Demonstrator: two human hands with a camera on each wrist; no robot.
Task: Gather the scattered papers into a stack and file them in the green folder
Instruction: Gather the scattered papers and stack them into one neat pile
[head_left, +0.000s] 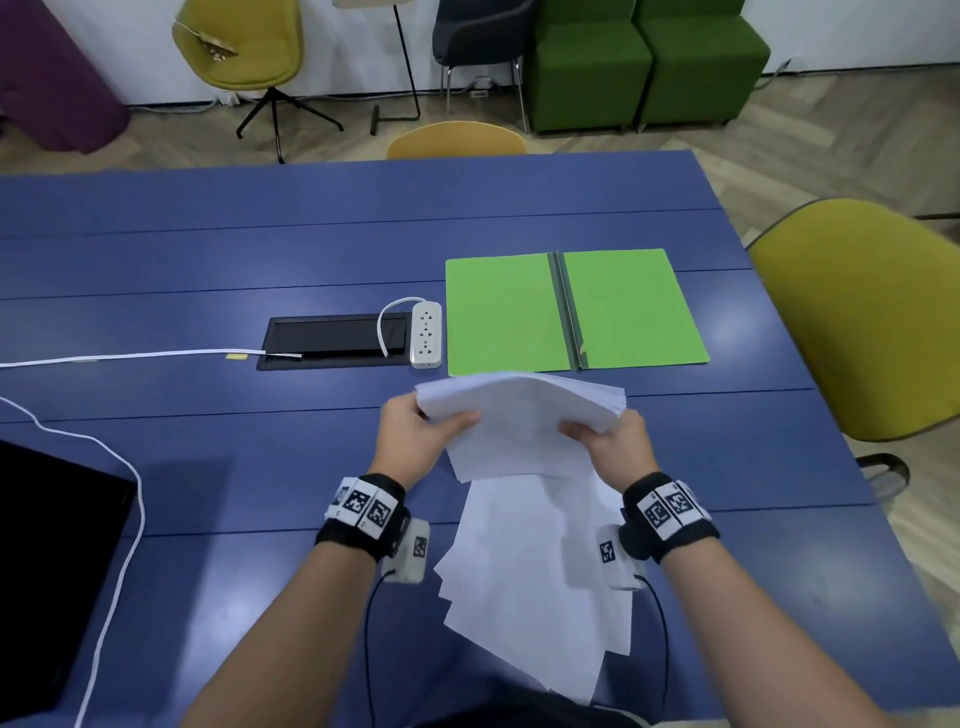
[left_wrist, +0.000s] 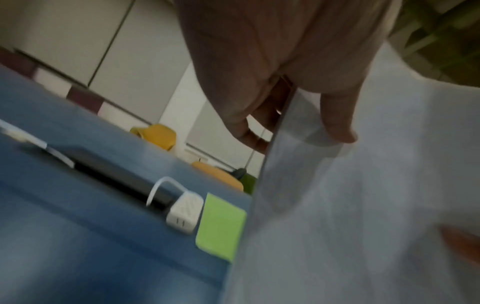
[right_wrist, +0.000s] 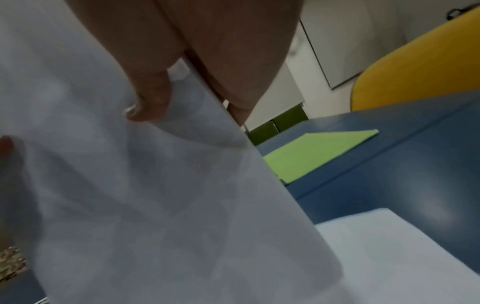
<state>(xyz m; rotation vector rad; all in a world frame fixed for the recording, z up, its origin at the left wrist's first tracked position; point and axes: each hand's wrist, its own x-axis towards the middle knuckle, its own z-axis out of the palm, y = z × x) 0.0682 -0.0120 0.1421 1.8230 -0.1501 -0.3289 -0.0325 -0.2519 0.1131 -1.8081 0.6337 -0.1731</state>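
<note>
Left hand (head_left: 415, 434) fingers (left_wrist: 337, 121) curl round the left side of the paper stack (head_left: 524, 415), thumb on top. Right hand (head_left: 613, 447) pinches the right side the same way. The stack is up off the blue surface (head_left: 208, 457), bent in the middle, w/ more loose papers (head_left: 535, 587) lying under it, near the person. The green folder (head_left: 571, 312) lies open just past the stack, beside a white power strip (head_left: 427, 335).
</note>
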